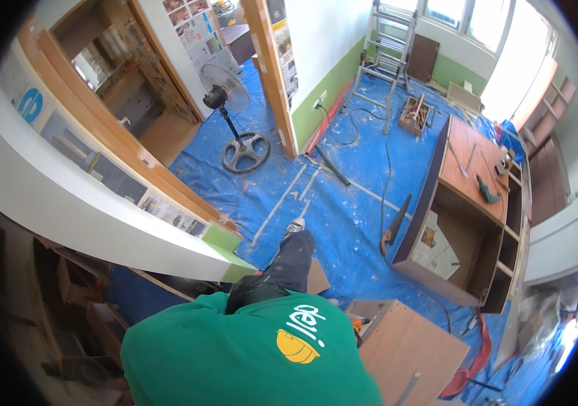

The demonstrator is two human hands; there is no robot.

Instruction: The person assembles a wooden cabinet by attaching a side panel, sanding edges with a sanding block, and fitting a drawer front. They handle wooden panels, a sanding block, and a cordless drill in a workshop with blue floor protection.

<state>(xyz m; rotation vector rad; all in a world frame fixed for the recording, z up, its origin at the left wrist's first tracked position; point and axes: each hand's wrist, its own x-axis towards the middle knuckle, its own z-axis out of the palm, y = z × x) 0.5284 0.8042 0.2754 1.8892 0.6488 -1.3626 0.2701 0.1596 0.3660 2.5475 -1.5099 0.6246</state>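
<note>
While both hands are out of view, their grip impossible to tell, a wooden box point(414, 345) sits near right, its far edge slanting nearer toward the right, long axis unclear; the green shirt point(214, 345) bears white lettering point(307, 321) and a yellow helmet print point(296, 347); beyond the box, a saw point(397, 222) lies beside an open cabinet point(461, 191)

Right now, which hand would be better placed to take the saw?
Likely the right hand: the saw lies on the blue sheet to the person's right, handle nearer. Neither hand shows.
</note>
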